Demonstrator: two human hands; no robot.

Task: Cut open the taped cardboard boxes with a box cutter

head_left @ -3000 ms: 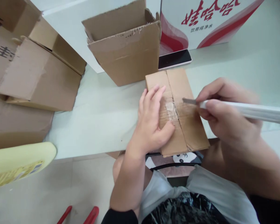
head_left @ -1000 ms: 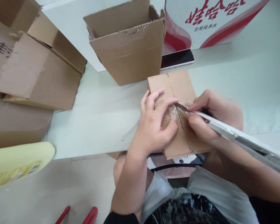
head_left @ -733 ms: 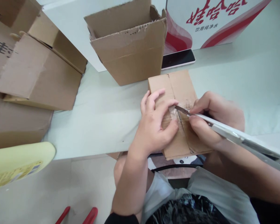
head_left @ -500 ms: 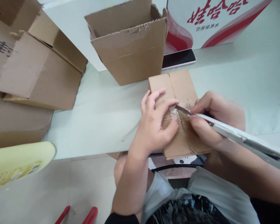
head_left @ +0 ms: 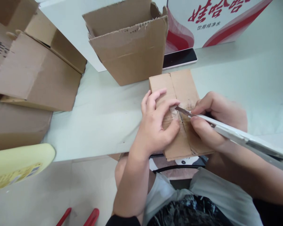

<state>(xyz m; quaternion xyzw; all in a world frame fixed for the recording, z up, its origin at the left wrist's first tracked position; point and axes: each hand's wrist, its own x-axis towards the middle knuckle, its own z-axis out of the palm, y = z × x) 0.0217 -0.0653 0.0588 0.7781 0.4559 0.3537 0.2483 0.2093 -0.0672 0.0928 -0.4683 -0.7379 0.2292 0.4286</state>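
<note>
A small cardboard box (head_left: 182, 84) lies at the table's front edge, its centre seam facing up. A crumpled strip of clear tape (head_left: 174, 113) crosses that seam. My left hand (head_left: 155, 122) rests open on the box's left side, fingers spread, with the index fingertip beside the tape. In my right hand (head_left: 212, 117) is a white utility knife (head_left: 235, 133), gripped between thumb and fingers. Its bare blade slants to the left, and the tip touches the tape close to my left index finger. The lower part of the right palm is hidden behind the knife.
An open cardboard box (head_left: 132, 53) stands behind, beside a dark-screened phone (head_left: 180, 58) and a white-and-red carton (head_left: 212, 28). More cardboard boxes (head_left: 52, 75) are stacked at the left. A pale yellow bottle-like object (head_left: 23, 163) juts in below them; red handles (head_left: 91, 217) show near the floor.
The whole view has shifted very slightly. Both hands, the knife and the small box keep the same positions relative to each other.
</note>
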